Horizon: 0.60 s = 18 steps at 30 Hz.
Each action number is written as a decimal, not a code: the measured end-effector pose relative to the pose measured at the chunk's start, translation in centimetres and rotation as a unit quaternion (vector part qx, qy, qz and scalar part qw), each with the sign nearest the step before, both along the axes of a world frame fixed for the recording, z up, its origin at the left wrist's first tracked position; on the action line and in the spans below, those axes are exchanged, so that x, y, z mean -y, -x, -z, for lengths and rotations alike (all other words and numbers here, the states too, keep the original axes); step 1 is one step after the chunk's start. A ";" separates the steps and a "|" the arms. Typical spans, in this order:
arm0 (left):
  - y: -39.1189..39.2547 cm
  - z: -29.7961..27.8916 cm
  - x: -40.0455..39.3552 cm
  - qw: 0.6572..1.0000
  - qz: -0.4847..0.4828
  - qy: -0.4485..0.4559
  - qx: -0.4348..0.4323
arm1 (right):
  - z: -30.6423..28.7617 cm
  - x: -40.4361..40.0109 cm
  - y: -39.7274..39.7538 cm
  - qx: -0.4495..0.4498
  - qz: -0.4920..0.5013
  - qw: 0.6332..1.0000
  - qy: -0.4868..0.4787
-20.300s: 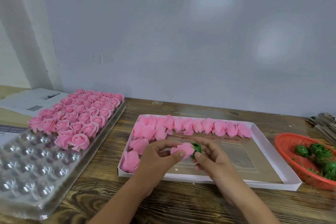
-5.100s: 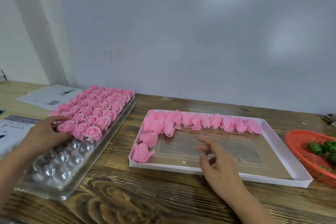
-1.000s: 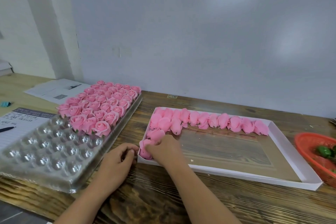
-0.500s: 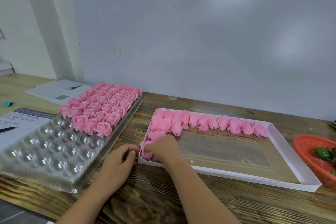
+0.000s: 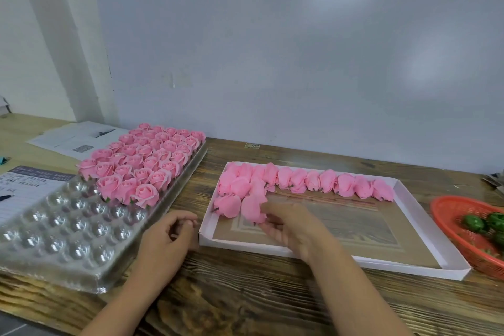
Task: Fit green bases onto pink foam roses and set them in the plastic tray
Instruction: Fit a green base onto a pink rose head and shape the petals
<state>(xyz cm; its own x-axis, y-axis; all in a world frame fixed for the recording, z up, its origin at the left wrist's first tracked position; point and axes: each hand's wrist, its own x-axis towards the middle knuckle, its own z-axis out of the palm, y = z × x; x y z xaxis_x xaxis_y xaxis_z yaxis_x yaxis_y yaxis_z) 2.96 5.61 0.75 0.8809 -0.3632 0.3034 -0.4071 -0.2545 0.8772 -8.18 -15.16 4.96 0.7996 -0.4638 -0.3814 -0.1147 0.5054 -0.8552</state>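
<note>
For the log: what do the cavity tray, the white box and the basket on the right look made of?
Cavity tray: thin clear moulded plastic, glossy; highlights glint off each cup. White box: probably matte card, with thin folded walls. Basket: orange-red plastic mesh, judging by its lattice wall.

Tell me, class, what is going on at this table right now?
A person is assembling foam roses. The right hand is picking a pink rose out of the white box, while the left hand rests on the wooden table, holding nothing. The clear plastic tray is filled with finished roses at its far end; its near cells are vacant. Green bases wait in the red basket.
</note>
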 end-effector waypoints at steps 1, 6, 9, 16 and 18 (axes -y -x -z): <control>0.6 -0.5 0.2 1.000 -0.005 0.007 0.022 | 0.1 0.5 0.6 0.015 0.008 1.000 0.004; 4.2 -3.0 3.5 0.996 0.073 -0.030 0.032 | 0.6 1.7 3.0 0.093 0.028 0.992 0.077; 5.8 -4.8 6.5 0.965 0.232 -0.064 -0.106 | 0.2 1.4 3.9 0.104 0.038 0.979 0.169; 5.8 -5.6 10.9 0.907 0.370 0.024 -0.198 | -0.7 1.1 5.7 0.165 -0.046 0.938 0.300; 5.6 -5.3 11.5 0.908 0.359 0.055 -0.210 | -0.5 1.1 5.6 0.161 -0.062 0.931 0.322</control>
<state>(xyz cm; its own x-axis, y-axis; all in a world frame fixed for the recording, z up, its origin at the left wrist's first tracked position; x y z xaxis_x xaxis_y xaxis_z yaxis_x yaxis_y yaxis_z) -2.62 -5.93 6.10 0.4745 -0.8779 0.0649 -0.0580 0.0424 0.9974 -13.74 -16.29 5.48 0.8870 -0.4101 0.2123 0.1766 -0.1235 -0.9765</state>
